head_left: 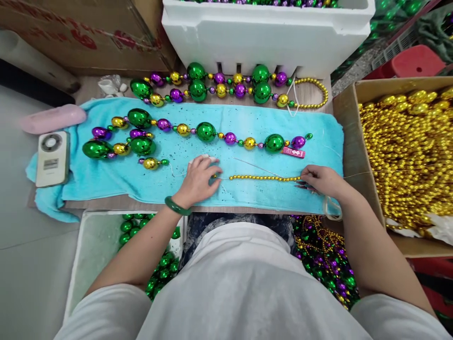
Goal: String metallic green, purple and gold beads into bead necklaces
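Observation:
A short strand of small gold beads (264, 178) lies straight across the turquoise towel (244, 196). My right hand (322, 181) pinches its right end. My left hand (201, 181), with a green bangle (177, 206) at the wrist, rests beyond the left end, fingers apart; a gold bead or two and thin thread show beside its fingertips. Just above the strand a long thin needle (256, 166) lies slanting. Farther up is a string of large green, purple and gold beads (205, 131), looped at the left, with a pink tag (293, 152) near its right end.
A finished-looking bead necklace (239, 90) lies behind the towel, before a white foam box (265, 42). At left are a white device (53, 159) and a pink case (53, 119). A carton (364, 160) of gold bead strands (417, 160) stands right. Green balls (166, 264) fill part of a bin below.

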### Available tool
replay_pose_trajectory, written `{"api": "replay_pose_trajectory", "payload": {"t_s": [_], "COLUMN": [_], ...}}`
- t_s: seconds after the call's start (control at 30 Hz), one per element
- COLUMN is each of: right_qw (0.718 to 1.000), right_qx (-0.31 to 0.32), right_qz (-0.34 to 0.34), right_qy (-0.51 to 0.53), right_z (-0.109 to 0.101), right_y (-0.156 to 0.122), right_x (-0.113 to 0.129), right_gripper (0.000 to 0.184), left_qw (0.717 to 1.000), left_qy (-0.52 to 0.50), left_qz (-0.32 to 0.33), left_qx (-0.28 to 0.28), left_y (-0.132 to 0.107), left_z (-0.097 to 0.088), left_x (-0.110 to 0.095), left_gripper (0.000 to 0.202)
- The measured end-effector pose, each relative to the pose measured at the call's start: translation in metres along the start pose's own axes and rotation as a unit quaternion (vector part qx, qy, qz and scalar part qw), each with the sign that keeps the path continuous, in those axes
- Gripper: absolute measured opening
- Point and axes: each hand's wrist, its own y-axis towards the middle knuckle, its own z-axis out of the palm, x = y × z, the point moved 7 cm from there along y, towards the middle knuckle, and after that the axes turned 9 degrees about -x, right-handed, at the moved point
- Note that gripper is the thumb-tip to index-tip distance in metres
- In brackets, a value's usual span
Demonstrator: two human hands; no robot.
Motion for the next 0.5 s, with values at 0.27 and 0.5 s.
{"api": "replay_pose_trajectory", "payload": {"t_s": [0.27, 0.5], "right_qw": [1.000, 1.000], "right_qx": [0.003, 0.002], "right_qz": [-0.010, -0.023], "right_qy": [0.010, -0.006], "right_z": [0.002, -0.001], "right_y": [-0.001, -0.002], "right_x": [0.001, 0.005], "right_gripper": [0.016, 0.015], "left_qw": [0.999, 1.000], "left_qy": [-0.026, 0.001], "left_qz": [0.028, 0.015], "left_qx": [0.000, -0.006], "left_y": [0.012, 0.005], "left_z": [0.018, 0.006], "left_x": [-0.029, -0.012], "left_gripper": [0.017, 0.017]}}
